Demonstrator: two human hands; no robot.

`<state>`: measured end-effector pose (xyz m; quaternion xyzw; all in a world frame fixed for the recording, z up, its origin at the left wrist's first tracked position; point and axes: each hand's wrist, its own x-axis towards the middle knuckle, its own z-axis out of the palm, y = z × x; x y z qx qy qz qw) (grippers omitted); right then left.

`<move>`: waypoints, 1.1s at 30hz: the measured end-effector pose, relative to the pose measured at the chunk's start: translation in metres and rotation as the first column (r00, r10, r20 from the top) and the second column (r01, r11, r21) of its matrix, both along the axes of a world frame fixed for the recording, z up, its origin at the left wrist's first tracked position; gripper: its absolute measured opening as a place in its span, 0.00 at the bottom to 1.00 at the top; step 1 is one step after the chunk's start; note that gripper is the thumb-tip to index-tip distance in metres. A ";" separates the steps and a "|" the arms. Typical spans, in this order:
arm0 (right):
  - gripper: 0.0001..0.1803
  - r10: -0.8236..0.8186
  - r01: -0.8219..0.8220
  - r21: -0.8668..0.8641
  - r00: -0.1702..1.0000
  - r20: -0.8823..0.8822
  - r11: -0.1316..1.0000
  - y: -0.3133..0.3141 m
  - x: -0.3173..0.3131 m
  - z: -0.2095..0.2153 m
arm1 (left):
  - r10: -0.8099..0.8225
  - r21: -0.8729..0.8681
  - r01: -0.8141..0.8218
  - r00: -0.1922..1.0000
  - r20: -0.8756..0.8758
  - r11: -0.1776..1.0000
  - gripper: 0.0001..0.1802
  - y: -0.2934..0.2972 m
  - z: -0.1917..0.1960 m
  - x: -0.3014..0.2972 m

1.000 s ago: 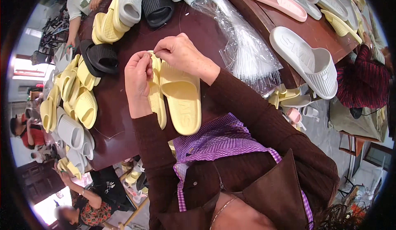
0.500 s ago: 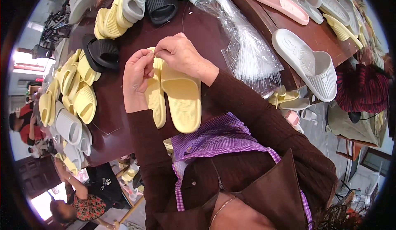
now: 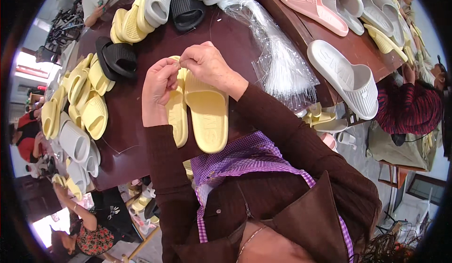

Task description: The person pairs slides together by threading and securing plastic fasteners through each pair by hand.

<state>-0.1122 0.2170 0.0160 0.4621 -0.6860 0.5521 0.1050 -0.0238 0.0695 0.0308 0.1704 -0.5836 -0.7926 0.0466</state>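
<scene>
I saw the pair of pale yellow slippers (image 3: pixel 200 110) lying side by side on the dark brown table (image 3: pixel 235 36), just left of the frame's centre, soles up and toes toward the top. They looked to me like light moulded foam: springy, a little grippy, unlikely to break, and easiest to take by the toe edge or the strap.

My left hand (image 3: pixel 157 86) rested on the left slipper, wrist bent, thumb and forefinger closed narrowly at the toe end. My right hand (image 3: pixel 207 67) arched over from the right, its fingertips pinched tight against the left ones. Whatever small thing sat between them I could not make out.

A clear plastic bundle (image 3: pixel 282 65) lay right of the hands, a black slipper (image 3: pixel 117 58) at upper left, and a white slipper (image 3: pixel 346 81) at right.
</scene>
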 end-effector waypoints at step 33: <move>0.12 -0.153 0.176 0.348 0.984 -0.091 0.921 0.005 0.044 -0.020 | 0.217 -0.267 -0.211 0.976 -0.008 0.940 0.15 -0.040 -0.053 0.067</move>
